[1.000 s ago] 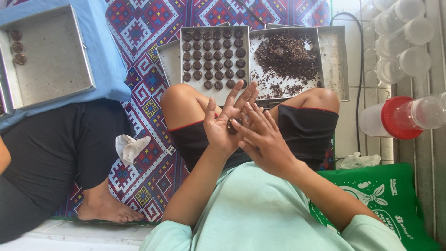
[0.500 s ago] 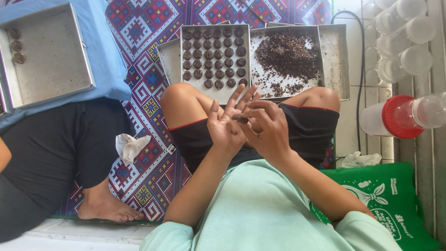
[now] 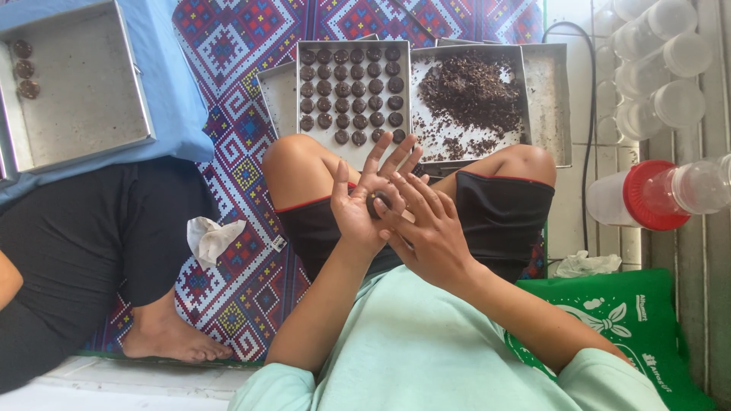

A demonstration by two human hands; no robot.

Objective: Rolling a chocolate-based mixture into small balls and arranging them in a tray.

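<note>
— What are the hands doing?
— The left hand [image 3: 365, 199] is held up with palm open and fingers spread; a small dark ball [image 3: 378, 204] sits in that palm. The right hand [image 3: 426, 228] presses its fingertips onto the ball, shaping it above the person's bare knees.

— And around them?
— Just beyond the knees, on a patterned mat [image 3: 236, 46], lies a metal tray [image 3: 354, 91] lined with rows of dark round pieces, beside a second tray [image 3: 487, 99] of loose dark crumbs. A crumpled white cloth [image 3: 213, 238] rests on the mat near a neighbour's leg. That neighbour holds another tray [image 3: 72, 84] with three pieces on a blue lap cloth. Clear plastic jars [image 3: 655, 53] stand at right.
</note>
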